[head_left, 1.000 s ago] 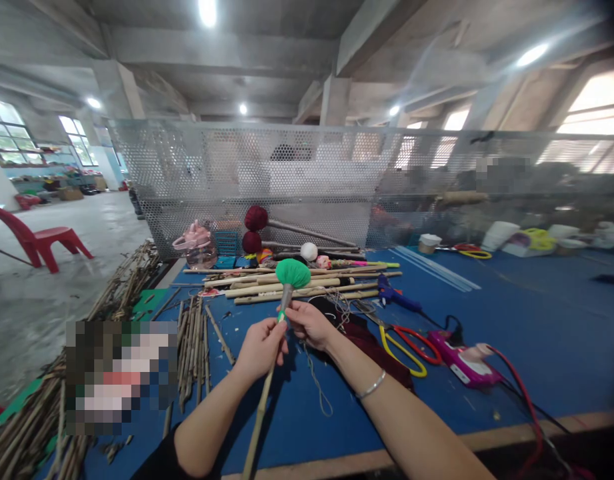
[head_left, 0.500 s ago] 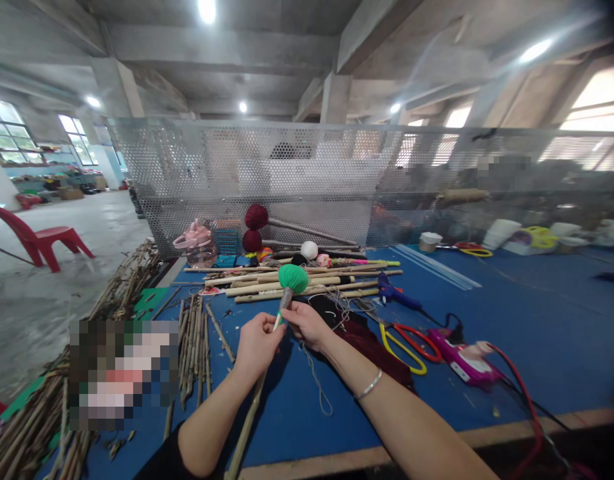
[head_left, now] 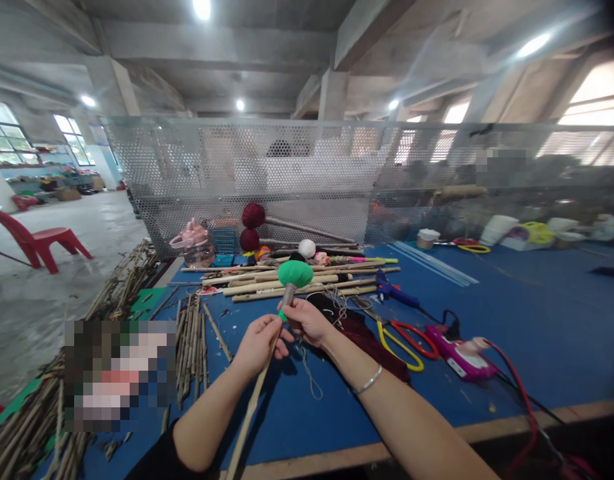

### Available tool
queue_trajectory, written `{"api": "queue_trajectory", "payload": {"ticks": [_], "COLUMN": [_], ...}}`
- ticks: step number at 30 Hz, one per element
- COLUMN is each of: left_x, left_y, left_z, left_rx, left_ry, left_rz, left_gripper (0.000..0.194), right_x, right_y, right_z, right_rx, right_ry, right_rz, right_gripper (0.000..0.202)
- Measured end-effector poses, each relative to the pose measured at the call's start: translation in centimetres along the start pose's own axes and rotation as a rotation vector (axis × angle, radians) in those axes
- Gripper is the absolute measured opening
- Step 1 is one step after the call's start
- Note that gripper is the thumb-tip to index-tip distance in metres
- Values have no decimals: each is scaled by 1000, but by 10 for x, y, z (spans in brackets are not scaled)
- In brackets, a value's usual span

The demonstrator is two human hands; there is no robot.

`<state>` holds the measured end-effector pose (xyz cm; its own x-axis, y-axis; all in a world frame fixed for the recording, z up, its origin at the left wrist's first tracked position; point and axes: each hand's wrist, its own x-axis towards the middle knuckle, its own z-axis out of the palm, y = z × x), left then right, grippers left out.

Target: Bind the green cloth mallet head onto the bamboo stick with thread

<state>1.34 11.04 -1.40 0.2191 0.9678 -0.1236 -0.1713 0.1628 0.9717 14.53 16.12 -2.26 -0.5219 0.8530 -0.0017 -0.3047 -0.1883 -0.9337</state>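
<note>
A mallet with a round green head (head_left: 295, 274) is held out over the blue table, its wooden stick (head_left: 251, 407) slanting down towards the near edge. Grey wrapping covers the neck just under the head. My right hand (head_left: 307, 323) is closed round the neck from the right. Below it, my left hand (head_left: 261, 344) pinches the stick with thumb and forefinger, beside a small bit of green material (head_left: 283, 315); the other fingers are loose. A loop of thin grey cord (head_left: 311, 380) hangs or lies below my right hand. Dark red cloth (head_left: 371, 347) lies beside my right wrist.
Scissors with yellow and red handles (head_left: 399, 343), a blue glue gun (head_left: 394, 290) and a purple power strip (head_left: 461, 357) lie to the right. Several wooden sticks (head_left: 257, 289) and dark red mallet heads (head_left: 253, 215) lie ahead, before a perforated metal screen (head_left: 187, 160). Twigs (head_left: 191, 347) lie left.
My left hand has shifted slightly down and its lower fingers have loosened. A bit of green now shows at the bottom of the grey neck. The view has moved a little.
</note>
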Motion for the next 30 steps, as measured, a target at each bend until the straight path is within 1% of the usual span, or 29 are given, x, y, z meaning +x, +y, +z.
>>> {"api": "queue_trajectory", "payload": {"ticks": [2, 3, 4, 7, 9, 11, 14, 16, 20, 22, 23, 25, 28, 30], "left_x": [1, 1, 1, 2, 2, 2, 0, -1, -2, -3, -3, -3, -2, -1], "left_y": [-2, -4, -6, -12, -12, -10, -4, 1, 7, 6, 5, 2, -4, -6], "left_z": [-3, -5, -6, -10, -11, -10, -8, -6, -4, -4, -5, -5, -6, -7], "left_rx": [44, 101, 184, 478, 566, 536, 415, 324, 132, 85, 90, 169, 362, 422], "left_ry": [-2, 16, 50, 186, 215, 199, 165, 118, -9, -55, -58, -5, 176, 250], "left_rz": [-68, -68, -33, 162, 193, 152, 111, 97, 33, -32, -53, -34, 119, 171], "left_gripper": [38, 38, 38, 31, 27, 28, 32, 34, 38, 39, 39, 38, 32, 29], "right_x": [1, 1, 1, 3, 3, 4, 4, 3, 0, 0, 0, 1, 2, 3], "right_y": [2, 3, 4, 7, 8, 7, 3, -1, -5, -3, -2, 1, 5, 6], "right_z": [2, 3, 4, 5, 4, 1, -3, -4, -5, -4, -4, -3, -3, -4], "right_rx": [-80, -113, -137, -178, -189, -182, -148, -114, -51, -58, -69, -93, -142, -175], "right_ry": [87, 124, 153, 193, 189, 150, 53, 10, -43, -50, -43, -11, 51, 68], "right_rz": [-14, -12, -8, -1, -8, -19, -39, -47, -15, -3, 1, 12, 24, 31], "right_gripper": [35, 35, 36, 37, 37, 36, 34, 33, 35, 35, 35, 36, 38, 38]}}
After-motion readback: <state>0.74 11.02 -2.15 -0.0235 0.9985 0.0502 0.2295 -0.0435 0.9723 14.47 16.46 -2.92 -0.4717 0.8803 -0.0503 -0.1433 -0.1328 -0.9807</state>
